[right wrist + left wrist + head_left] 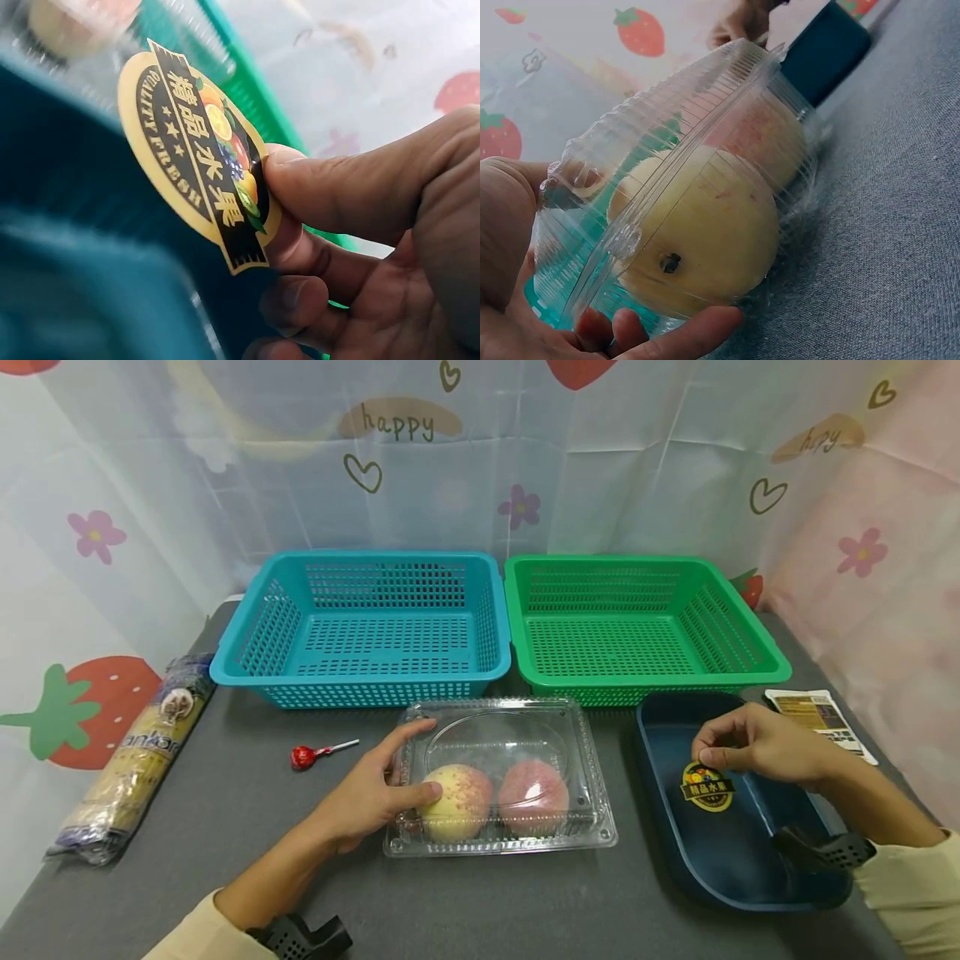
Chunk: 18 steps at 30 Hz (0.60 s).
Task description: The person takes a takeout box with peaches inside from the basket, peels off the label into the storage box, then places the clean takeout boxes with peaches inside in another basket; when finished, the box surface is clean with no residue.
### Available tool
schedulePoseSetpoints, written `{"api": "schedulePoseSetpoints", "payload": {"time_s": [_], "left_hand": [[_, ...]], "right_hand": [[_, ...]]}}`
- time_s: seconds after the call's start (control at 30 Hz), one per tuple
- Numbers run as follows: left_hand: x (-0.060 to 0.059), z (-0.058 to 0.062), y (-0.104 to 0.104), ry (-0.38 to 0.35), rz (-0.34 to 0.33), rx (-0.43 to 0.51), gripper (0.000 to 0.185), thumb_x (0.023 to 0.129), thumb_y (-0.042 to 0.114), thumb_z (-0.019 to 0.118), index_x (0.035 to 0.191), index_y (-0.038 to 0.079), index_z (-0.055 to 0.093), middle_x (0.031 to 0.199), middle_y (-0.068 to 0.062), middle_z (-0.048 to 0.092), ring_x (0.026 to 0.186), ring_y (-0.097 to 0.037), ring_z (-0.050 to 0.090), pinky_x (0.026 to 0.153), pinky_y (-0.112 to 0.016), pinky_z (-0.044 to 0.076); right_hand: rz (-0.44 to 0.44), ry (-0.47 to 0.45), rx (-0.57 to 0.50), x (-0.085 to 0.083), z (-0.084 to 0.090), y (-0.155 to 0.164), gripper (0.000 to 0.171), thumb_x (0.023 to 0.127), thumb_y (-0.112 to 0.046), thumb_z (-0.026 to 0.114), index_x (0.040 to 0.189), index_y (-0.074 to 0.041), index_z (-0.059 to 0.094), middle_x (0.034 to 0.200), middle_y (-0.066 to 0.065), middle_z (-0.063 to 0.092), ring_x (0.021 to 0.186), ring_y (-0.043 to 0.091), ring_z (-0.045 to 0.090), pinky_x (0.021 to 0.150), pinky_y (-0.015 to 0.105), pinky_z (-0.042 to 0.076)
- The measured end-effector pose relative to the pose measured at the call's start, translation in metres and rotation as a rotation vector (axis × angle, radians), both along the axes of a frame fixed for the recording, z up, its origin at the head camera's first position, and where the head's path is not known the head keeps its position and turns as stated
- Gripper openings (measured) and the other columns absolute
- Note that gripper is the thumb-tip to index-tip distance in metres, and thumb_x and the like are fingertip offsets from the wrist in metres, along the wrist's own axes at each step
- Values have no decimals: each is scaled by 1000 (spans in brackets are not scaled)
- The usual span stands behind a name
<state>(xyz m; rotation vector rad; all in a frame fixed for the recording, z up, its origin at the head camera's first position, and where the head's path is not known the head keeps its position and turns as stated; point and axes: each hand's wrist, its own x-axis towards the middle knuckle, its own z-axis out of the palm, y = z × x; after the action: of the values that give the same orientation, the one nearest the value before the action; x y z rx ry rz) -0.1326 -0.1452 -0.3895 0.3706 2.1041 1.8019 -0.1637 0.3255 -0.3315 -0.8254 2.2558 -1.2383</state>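
Left hand (367, 793) grips clear plastic clamshell box (501, 777) holding two peaches on grey worktop (225, 810). Right hand (765, 747) pinches round gold-and-black fruit sticker (199, 154) over dark blue tray (675, 810).

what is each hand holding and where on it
The right hand pinches the gold-and-black sticker by its edge. The left hand grips the clear clamshell box at its left end.

Left hand (510, 255) cut off at the wrist view's lower left, dark card's (821, 720) print too small to read, packet (131, 760) lettering partly hidden.
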Motion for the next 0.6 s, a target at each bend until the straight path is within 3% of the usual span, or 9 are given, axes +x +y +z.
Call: {"api": "schedulePoseSetpoints", "payload": {"time_s": [0.1, 0.4, 0.6], "left_hand": [[0, 0, 0, -2, 0, 7, 78, 85, 12, 74, 150, 23, 33, 113, -29, 40, 70, -23, 53, 58, -37, 52], [0, 0, 0, 7, -4, 12, 79, 85, 12, 73, 151, 21, 31, 99, -25, 47, 63, -19, 49, 55, -33, 50], [1, 1, 1, -3, -9, 21, 78, 85, 12, 73, 150, 19, 31, 109, -29, 45, 73, -24, 55, 60, -38, 53]], "right_hand": [[-25, -21, 37, -1, -11, 5, 13, 96, 2, 55, 91, -2, 67, 73, -2, 55, 60, 15, 48, 50, 33, 41], [-38, -45, 108, -4, -33, 14, 12, 96, -3, 57, 91, 0, 67, 81, 0, 62, 71, 9, 55, 61, 30, 50], [-44, -14, 189, -6, -43, 13, 12, 96, -7, 59, 88, -5, 68, 77, -2, 59, 67, 6, 52, 56, 25, 44]]}}
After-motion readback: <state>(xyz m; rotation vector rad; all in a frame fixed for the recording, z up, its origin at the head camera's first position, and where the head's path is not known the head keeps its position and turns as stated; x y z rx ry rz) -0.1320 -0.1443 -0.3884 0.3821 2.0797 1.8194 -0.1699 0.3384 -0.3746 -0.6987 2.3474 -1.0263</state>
